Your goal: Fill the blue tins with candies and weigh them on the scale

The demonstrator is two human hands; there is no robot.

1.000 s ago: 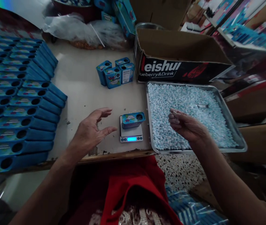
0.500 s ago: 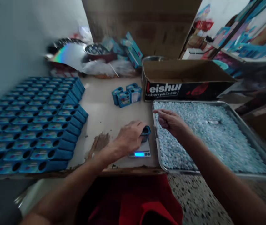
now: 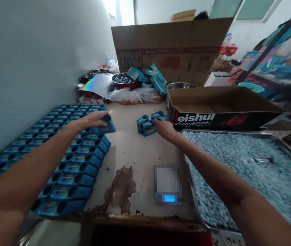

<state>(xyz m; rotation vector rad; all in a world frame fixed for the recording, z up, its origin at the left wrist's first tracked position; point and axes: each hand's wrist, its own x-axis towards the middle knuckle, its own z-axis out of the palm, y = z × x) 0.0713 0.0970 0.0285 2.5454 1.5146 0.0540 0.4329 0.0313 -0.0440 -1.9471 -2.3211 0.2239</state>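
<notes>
Blue candy box (image 3: pixel 106 124) pinched in the left hand (image 3: pixel 94 119) over the stacked rows (image 3: pixel 68 153); right hand (image 3: pixel 164 129), fingers closing, touches the small boxes (image 3: pixel 147 124).

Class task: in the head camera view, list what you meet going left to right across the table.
Rows of blue boxes → left hand holding a blue box → cluster of upright boxes touched by the right hand → tray of pale blue candies.
</notes>
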